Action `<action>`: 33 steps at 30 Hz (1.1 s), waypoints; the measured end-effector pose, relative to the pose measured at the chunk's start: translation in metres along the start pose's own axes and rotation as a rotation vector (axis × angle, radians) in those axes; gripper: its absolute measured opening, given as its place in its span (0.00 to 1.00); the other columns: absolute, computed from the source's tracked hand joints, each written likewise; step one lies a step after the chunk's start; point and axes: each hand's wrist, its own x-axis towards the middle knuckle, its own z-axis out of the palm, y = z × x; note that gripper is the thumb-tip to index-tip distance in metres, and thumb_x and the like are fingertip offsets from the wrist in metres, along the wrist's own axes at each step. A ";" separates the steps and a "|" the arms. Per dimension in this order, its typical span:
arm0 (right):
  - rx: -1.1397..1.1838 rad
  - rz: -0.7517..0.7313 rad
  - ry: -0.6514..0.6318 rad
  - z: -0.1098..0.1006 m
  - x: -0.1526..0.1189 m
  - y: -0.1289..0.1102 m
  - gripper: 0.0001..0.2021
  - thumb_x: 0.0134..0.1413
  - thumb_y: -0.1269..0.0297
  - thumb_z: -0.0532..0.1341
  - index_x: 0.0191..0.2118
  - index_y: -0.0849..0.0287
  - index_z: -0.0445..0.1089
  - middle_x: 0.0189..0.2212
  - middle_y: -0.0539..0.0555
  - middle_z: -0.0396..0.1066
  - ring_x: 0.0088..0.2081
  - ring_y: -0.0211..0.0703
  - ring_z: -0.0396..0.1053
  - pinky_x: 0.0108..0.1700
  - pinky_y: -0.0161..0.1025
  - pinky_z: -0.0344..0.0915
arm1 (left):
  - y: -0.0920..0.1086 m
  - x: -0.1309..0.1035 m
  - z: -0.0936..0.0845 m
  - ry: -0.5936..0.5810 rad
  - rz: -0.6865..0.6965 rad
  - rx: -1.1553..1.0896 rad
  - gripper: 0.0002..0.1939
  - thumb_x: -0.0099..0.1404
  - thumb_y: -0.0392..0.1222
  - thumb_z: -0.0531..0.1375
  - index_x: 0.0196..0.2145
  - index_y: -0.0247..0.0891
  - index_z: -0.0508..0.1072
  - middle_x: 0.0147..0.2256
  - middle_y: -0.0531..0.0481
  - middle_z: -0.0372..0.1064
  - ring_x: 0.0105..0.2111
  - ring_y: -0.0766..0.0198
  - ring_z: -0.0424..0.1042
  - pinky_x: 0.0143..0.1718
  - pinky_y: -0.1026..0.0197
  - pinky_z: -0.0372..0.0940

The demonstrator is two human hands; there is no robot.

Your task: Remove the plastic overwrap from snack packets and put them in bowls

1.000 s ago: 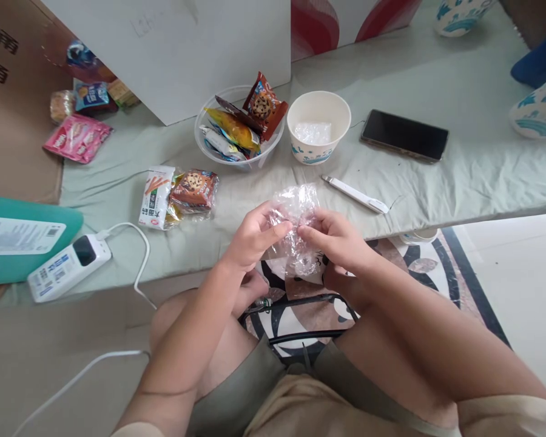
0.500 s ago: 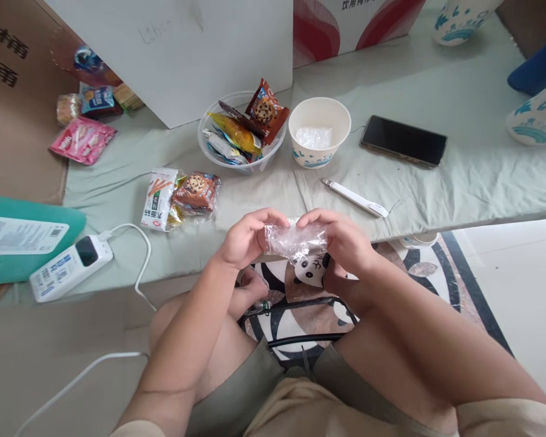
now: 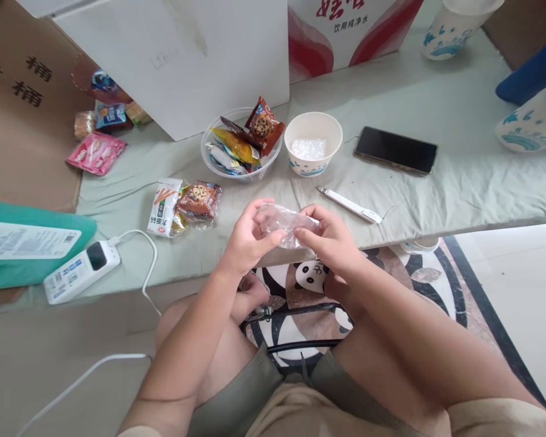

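Observation:
A crinkled clear plastic bag [image 3: 284,220] is stretched between my two hands above the table's front edge. My left hand [image 3: 250,240] grips its left end, with the thumb lying across the front. On the other end, my right hand [image 3: 334,240] pinches the plastic between thumb and fingers. Beyond the hands stands a paper bowl [image 3: 315,164] with folded clear plastic [image 3: 308,149] inside. A white utility knife [image 3: 351,205] lies just past my right hand. Left of my hands is a clear bag of snack packets [image 3: 199,201] beside a white snack packet [image 3: 164,207].
A clear plastic bowl [image 3: 209,164] holds several wrapped snacks. A phone [image 3: 395,149] lies right of the paper bowl. White boxes [image 3: 236,54] stand behind. At left are a power strip [image 3: 82,270] with a white cable and a green bottle [image 3: 31,240]. Paper cups [image 3: 528,124] are at right.
The thumbs have come over the front of the plastic bag, and the bag now looks more bunched and tilted. The camera view has shifted slightly; the table items stay in place.

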 end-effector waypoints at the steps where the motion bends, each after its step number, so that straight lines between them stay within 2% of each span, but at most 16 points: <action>1: 0.040 -0.015 -0.005 0.001 0.000 -0.001 0.14 0.50 0.56 0.65 0.38 0.54 0.63 0.25 0.45 0.65 0.26 0.35 0.62 0.28 0.36 0.56 | 0.005 0.000 0.000 -0.011 -0.034 0.008 0.21 0.54 0.48 0.71 0.43 0.40 0.72 0.36 0.49 0.74 0.34 0.62 0.74 0.34 0.62 0.71; 3: 0.098 -0.063 0.054 0.001 0.002 -0.002 0.14 0.50 0.56 0.65 0.39 0.55 0.64 0.30 0.46 0.68 0.30 0.37 0.66 0.33 0.37 0.61 | 0.020 0.006 -0.001 0.039 -0.022 0.080 0.13 0.55 0.45 0.69 0.35 0.38 0.73 0.30 0.52 0.71 0.29 0.66 0.70 0.31 0.63 0.68; 5: 0.116 -0.083 0.135 -0.001 0.004 -0.002 0.13 0.51 0.57 0.65 0.40 0.55 0.64 0.35 0.48 0.70 0.36 0.38 0.71 0.39 0.39 0.64 | 0.039 0.020 -0.001 0.085 0.068 0.171 0.10 0.55 0.42 0.69 0.33 0.38 0.74 0.29 0.54 0.70 0.29 0.66 0.69 0.32 0.63 0.68; 8: 0.092 -0.037 0.194 -0.008 0.007 -0.003 0.12 0.53 0.56 0.64 0.40 0.55 0.65 0.37 0.48 0.70 0.39 0.39 0.74 0.43 0.41 0.64 | 0.073 0.060 0.006 0.085 0.181 0.345 0.08 0.57 0.36 0.68 0.35 0.39 0.75 0.31 0.53 0.72 0.33 0.63 0.71 0.38 0.60 0.70; 11: 0.167 -0.030 0.214 -0.016 0.009 -0.005 0.12 0.52 0.56 0.63 0.39 0.55 0.65 0.35 0.47 0.70 0.37 0.39 0.75 0.41 0.40 0.64 | 0.104 0.109 0.022 0.115 0.247 0.581 0.08 0.56 0.29 0.67 0.29 0.38 0.73 0.29 0.53 0.69 0.33 0.62 0.70 0.42 0.56 0.69; 14: 0.284 -0.055 0.230 -0.023 0.011 -0.009 0.12 0.50 0.55 0.61 0.39 0.54 0.64 0.31 0.46 0.70 0.34 0.38 0.74 0.38 0.38 0.64 | 0.123 0.154 0.045 -0.030 0.080 0.838 0.10 0.56 0.24 0.62 0.31 0.38 0.71 0.23 0.56 0.62 0.26 0.63 0.68 0.40 0.51 0.69; 15: 0.309 -0.066 0.235 -0.024 0.012 -0.010 0.12 0.50 0.55 0.61 0.39 0.54 0.64 0.31 0.46 0.69 0.34 0.38 0.74 0.38 0.38 0.63 | 0.126 0.166 0.053 -0.054 0.011 0.962 0.11 0.55 0.23 0.62 0.31 0.38 0.71 0.22 0.57 0.60 0.25 0.62 0.69 0.40 0.48 0.70; 17: 0.343 -0.082 0.238 -0.027 0.014 -0.012 0.12 0.50 0.55 0.61 0.39 0.54 0.64 0.30 0.45 0.69 0.33 0.37 0.73 0.37 0.37 0.63 | 0.127 0.184 0.068 -0.074 -0.065 1.080 0.14 0.49 0.20 0.64 0.29 0.36 0.72 0.23 0.56 0.62 0.30 0.56 0.72 0.45 0.42 0.70; 20: 0.375 -0.078 0.222 -0.029 0.016 -0.014 0.12 0.51 0.55 0.60 0.39 0.54 0.64 0.29 0.45 0.69 0.31 0.37 0.71 0.36 0.37 0.63 | 0.118 0.194 0.087 -0.131 -0.110 1.179 0.20 0.44 0.19 0.69 0.35 0.33 0.76 0.36 0.45 0.73 0.45 0.48 0.75 0.55 0.39 0.66; 21: 0.382 -0.072 0.216 -0.029 0.017 -0.015 0.12 0.51 0.55 0.59 0.39 0.54 0.64 0.28 0.45 0.68 0.30 0.37 0.71 0.36 0.38 0.62 | 0.114 0.194 0.092 -0.138 -0.086 1.222 0.24 0.45 0.20 0.69 0.41 0.32 0.76 0.44 0.41 0.74 0.49 0.46 0.74 0.57 0.38 0.65; 23: 0.391 -0.066 0.206 -0.029 0.017 -0.016 0.12 0.50 0.55 0.59 0.39 0.53 0.63 0.28 0.45 0.68 0.29 0.36 0.69 0.35 0.38 0.62 | 0.107 0.190 0.098 -0.126 0.019 1.348 0.37 0.47 0.19 0.69 0.56 0.32 0.72 0.58 0.33 0.67 0.58 0.40 0.69 0.60 0.37 0.63; 26: 0.389 -0.072 0.198 -0.028 0.017 -0.016 0.11 0.52 0.55 0.58 0.40 0.53 0.63 0.28 0.45 0.68 0.29 0.36 0.68 0.35 0.38 0.61 | 0.103 0.185 0.102 -0.094 0.190 1.475 0.50 0.49 0.17 0.67 0.68 0.34 0.60 0.67 0.28 0.56 0.63 0.34 0.63 0.60 0.35 0.62; 27: 0.384 -0.076 0.199 -0.028 0.016 -0.016 0.11 0.53 0.56 0.58 0.40 0.53 0.63 0.28 0.45 0.68 0.29 0.37 0.68 0.36 0.38 0.61 | 0.103 0.185 0.102 -0.095 0.190 1.473 0.50 0.49 0.16 0.67 0.68 0.34 0.61 0.66 0.27 0.57 0.62 0.33 0.64 0.60 0.35 0.62; 29: 0.377 -0.085 0.199 -0.027 0.015 -0.016 0.11 0.53 0.56 0.58 0.40 0.53 0.64 0.28 0.45 0.68 0.29 0.37 0.67 0.36 0.38 0.61 | 0.104 0.188 0.101 -0.100 0.162 1.431 0.39 0.49 0.17 0.68 0.59 0.31 0.70 0.60 0.28 0.65 0.58 0.32 0.69 0.57 0.33 0.64; 31: 0.383 -0.100 0.194 -0.026 0.014 -0.015 0.11 0.53 0.56 0.59 0.40 0.53 0.64 0.28 0.45 0.68 0.28 0.37 0.67 0.35 0.38 0.61 | 0.102 0.194 0.100 -0.110 0.134 1.404 0.22 0.48 0.18 0.67 0.42 0.30 0.76 0.50 0.31 0.72 0.55 0.31 0.72 0.55 0.32 0.65; 33: 0.384 -0.103 0.184 -0.025 0.014 -0.015 0.11 0.53 0.56 0.60 0.39 0.54 0.65 0.27 0.45 0.67 0.28 0.36 0.66 0.35 0.38 0.61 | 0.097 0.199 0.098 -0.134 0.138 1.399 0.14 0.47 0.18 0.65 0.28 0.33 0.72 0.41 0.36 0.74 0.53 0.32 0.74 0.54 0.34 0.66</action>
